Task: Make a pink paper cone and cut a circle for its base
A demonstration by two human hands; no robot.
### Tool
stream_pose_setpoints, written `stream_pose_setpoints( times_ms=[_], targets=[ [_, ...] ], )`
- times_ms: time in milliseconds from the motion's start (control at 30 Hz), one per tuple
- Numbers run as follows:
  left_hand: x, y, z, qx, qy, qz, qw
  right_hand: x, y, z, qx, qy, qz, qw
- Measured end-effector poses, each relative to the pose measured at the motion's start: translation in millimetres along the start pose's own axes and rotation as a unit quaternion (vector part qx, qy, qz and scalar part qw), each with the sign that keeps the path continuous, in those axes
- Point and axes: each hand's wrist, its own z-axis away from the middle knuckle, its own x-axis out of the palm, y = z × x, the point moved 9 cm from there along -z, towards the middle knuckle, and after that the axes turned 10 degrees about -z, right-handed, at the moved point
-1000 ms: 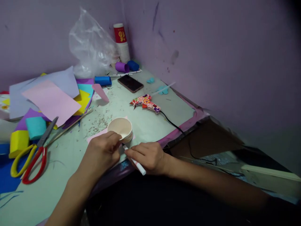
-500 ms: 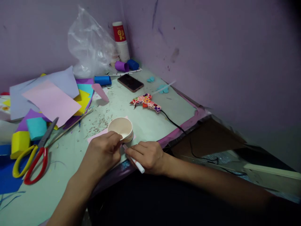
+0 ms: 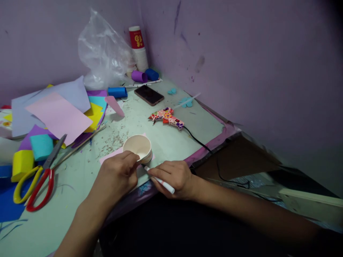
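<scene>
An upright paper cup (image 3: 137, 144) stands on a piece of pink paper (image 3: 109, 156) near the table's front edge. My left hand (image 3: 119, 170) pinches the cup's near rim between thumb and fingers. In my right hand (image 3: 171, 178) is a white marker (image 3: 167, 187), its dark tip pointing left toward the base of the cup. Whether the tip touches the paper is hard to tell, since my left hand partly hides that spot.
A floral glue gun (image 3: 166, 117) lies behind the cup, its black cord running off the right edge. Farther back is a phone (image 3: 149, 95). At left are scissors (image 3: 48, 167) and coloured paper sheets (image 3: 59, 116); stacked cups (image 3: 138, 50) and a plastic bag (image 3: 104, 53) stand by the wall.
My right hand has shifted slightly right with the marker, and more of its dark tip shows. My left hand and the cup have stayed in place.
</scene>
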Motion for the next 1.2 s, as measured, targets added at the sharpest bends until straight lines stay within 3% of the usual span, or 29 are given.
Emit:
stream_pose_setpoints(
  times_ms=[500, 967, 1067, 1200],
  targets=[
    [-1.6, 1.7, -1.6, -0.004, -0.009, 0.004, 1.0, -17.2, 18.3, 3.6, 0.091, 0.039, -0.102, 0.99],
    [0.6, 1.3, -1.6, -0.005, -0.022, 0.004, 1.0, -30.0, 36.7, 3.6, 0.186, 0.102, -0.175, 0.962],
    [1.5, 1.6, -1.1, 0.0, -0.017, 0.002, 1.0, -29.4, 47.3, 9.3, 0.243, 0.127, -0.205, 0.94],
    [-3.4, -1.2, -0.8, -0.006, -0.008, 0.034, 0.999, -28.7, 71.8, 24.4, 0.378, 0.172, -0.304, 0.857]
  ],
)
